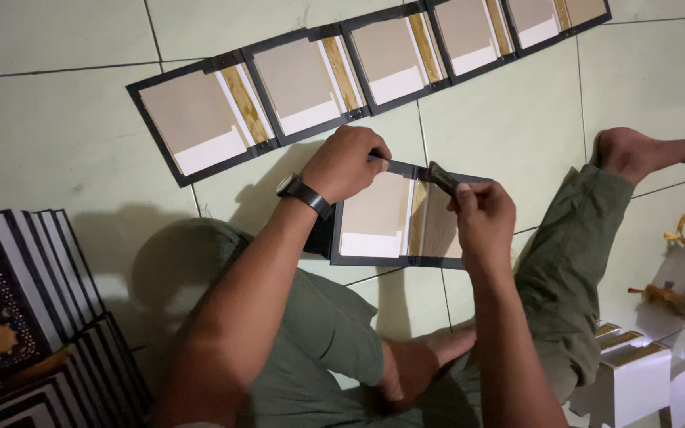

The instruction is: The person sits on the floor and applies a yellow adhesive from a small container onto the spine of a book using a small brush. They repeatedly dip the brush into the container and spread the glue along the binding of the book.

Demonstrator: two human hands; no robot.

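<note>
Fingers are the thing to watch here. The left hand (pixel 346 162), a dark watch (pixel 303 192) on its wrist, is curled nearly closed, fingertips pinched down on the top black edge of a flat board panel (pixel 374 218) that is held tilted above the tiled floor (pixel 57 119). The right hand (pixel 481 210) is closed too, thumb and forefinger squeezed on a small dark strip (pixel 441 177) at the panel's upper right corner; I cannot tell whether that strip is joined to the panel or only laid against it. The panel itself is tan card with a white band along the bottom, a gold stripe down the middle and a black border, and it sits between the two hands, just over the person's folded legs in olive trousers.

Beyond it, on the floor, a row of matching panels (pixel 311 79) lies side by side, well apart from the hands. At the left stands a stack of black-and-white striped books or covers (pixel 49 277). At the right, white boxes with gold trim (pixel 636 372) sit near a bare foot (pixel 644 150).
</note>
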